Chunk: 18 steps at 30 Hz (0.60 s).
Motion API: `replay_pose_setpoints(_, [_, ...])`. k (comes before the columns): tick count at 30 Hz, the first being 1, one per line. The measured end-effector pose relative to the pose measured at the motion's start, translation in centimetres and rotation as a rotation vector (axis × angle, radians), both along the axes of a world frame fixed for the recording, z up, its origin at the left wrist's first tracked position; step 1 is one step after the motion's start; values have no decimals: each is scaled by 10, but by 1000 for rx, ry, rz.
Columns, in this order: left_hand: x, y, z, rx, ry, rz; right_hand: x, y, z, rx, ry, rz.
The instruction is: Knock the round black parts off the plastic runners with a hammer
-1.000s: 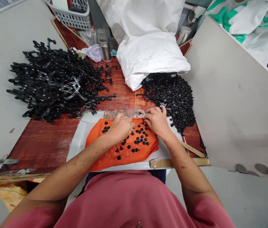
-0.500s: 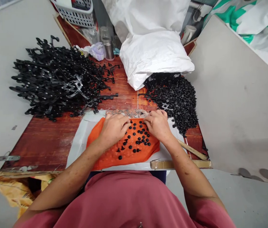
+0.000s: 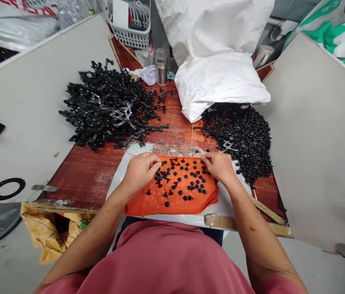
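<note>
An orange mat [image 3: 148, 202] lies on a white sheet [image 3: 120, 173] at the near edge of a red-brown wooden table [image 3: 83, 175]. Several small black studs [image 3: 187, 179] are scattered over the mat. My left hand [image 3: 140, 171] rests on the mat's left part with the fingers curled and pinched at the far edge; what they hold is too small to name. At the mat's far right corner my right hand [image 3: 220, 165] has its fingers pinched together in the same way.
A heap of black strip-like parts [image 3: 108, 108] fills the table's left back. A pile of black studs [image 3: 242, 134] lies at the right, under a white sack [image 3: 218, 81]. A steel flask [image 3: 161, 72] and a basket [image 3: 132, 28] stand behind. Grey boards flank both sides.
My hands have drawn apart toward the two ends of the mat's far edge, baring more studs between them. The camera has swung left, so everything sits further right in view.
</note>
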<state>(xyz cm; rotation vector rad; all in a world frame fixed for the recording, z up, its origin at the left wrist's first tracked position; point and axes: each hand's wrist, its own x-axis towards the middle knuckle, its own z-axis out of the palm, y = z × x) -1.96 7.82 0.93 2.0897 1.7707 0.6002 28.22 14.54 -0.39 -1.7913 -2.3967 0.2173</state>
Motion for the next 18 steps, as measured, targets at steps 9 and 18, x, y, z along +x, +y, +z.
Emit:
replay_pose_setpoints(9, [41, 26, -9, 35, 256, -160, -44, -13, 21, 121, -60, 209])
replay_pose_setpoints(18, [32, 28, -8, 71, 287, -224, -66, -13, 19, 107, -147, 329])
